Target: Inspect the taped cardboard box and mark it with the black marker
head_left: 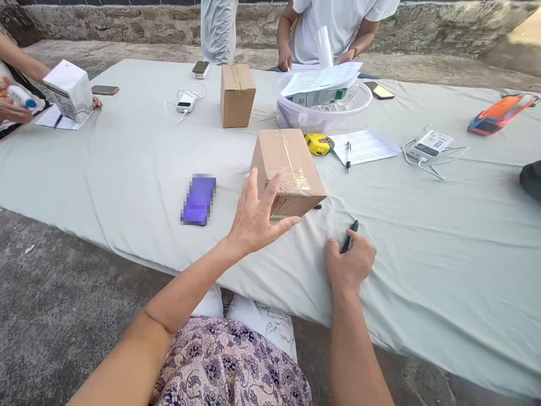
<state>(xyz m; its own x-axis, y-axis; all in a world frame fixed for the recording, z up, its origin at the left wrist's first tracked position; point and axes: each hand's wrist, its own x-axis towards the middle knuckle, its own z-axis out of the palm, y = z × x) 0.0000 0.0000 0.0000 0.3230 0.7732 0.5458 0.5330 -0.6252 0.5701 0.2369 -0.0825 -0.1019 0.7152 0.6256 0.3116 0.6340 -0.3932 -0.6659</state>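
Note:
A taped brown cardboard box (291, 158) stands on the cloth-covered table in front of me. My left hand (260, 217) is raised at the box's near left side, fingers spread and holding nothing; whether a fingertip touches the cardboard I cannot tell. Lower right, my right hand (351, 259) rests on the cloth with its fingers closed around a black marker (350, 237), whose tip end points away from me. Part of another dark object (316, 207) shows under the box's right edge. Left of the box lies a phone (199, 199) with a purple, pixelated screen.
Behind the box are a yellow tape measure (319, 144), a paper sheet (366, 146) with a pen (348, 157), a second carton (237, 96) and a plastic basin (323, 115). Power banks with cables (430, 144) lie right. Other people stand across the table and at left, one holding a white box (70, 90).

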